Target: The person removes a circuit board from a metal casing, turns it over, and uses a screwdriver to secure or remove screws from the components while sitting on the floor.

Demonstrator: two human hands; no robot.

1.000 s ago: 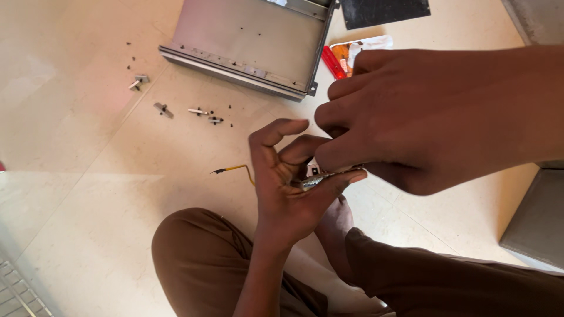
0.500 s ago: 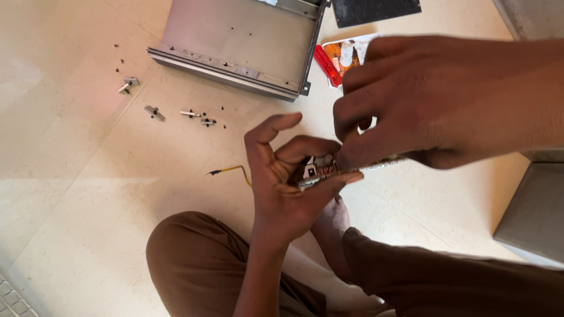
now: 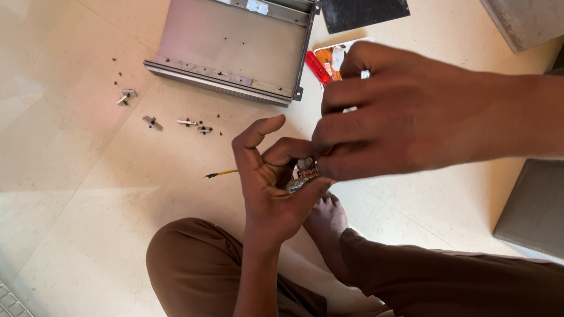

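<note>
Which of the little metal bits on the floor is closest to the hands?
The rightmost small metal piece, lying just left of the left hand. The other pieces sit farther left, toward the tile's far side.

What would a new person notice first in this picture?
The two hands in the middle stand out: the left hand pinches a small circuit board, and the right hand grips it from above. Behind them a grey metal chassis lies on the tiled floor, with loose screws and brackets scattered to its left.
</note>
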